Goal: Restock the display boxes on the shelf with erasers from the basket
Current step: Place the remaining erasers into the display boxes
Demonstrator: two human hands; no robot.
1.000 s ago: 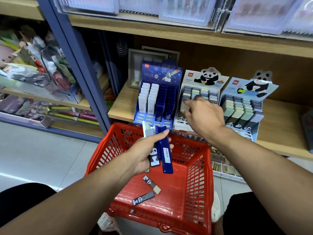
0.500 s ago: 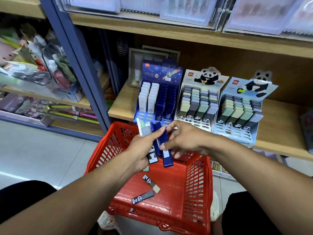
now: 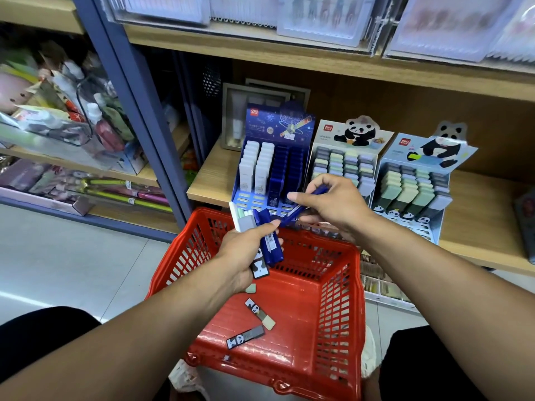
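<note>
- The person's left hand [image 3: 246, 256] is gripping a fanned bundle of long slim erasers [image 3: 260, 235] over the red plastic mesh basket [image 3: 341, 299]: white and grey ones at the left of the fan, dark blue ones at the right, and a panda-printed one poking out below the palm.
- The right hand [image 3: 333, 204] is pinching a single dark blue eraser stick [image 3: 304, 206] between thumb and fingers, its lower end touching or just beside the bundle; it is sitting in front of the blue space-themed cardboard display box [image 3: 278, 131] on the wooden shelf [image 3: 208, 180].
- That blue box is looking partly stocked: two columns of white erasers are filling its left side and blue ones are standing in the right columns, while the front-most slots are showing bare card. By my judgement the blue stick is heading there.
- The two panda-topped display boxes, the middle one [image 3: 347, 134] and the right one [image 3: 434, 151], are holding rows of green and grey erasers and are appearing nearly full, though the right hand is hiding the middle box's front row.
- Three loose panda-sleeved erasers [image 3: 260, 314] are lying on the basket floor, so I am judging the job well along but unfinished: the handful and these leftovers are waiting to be slotted.
</note>
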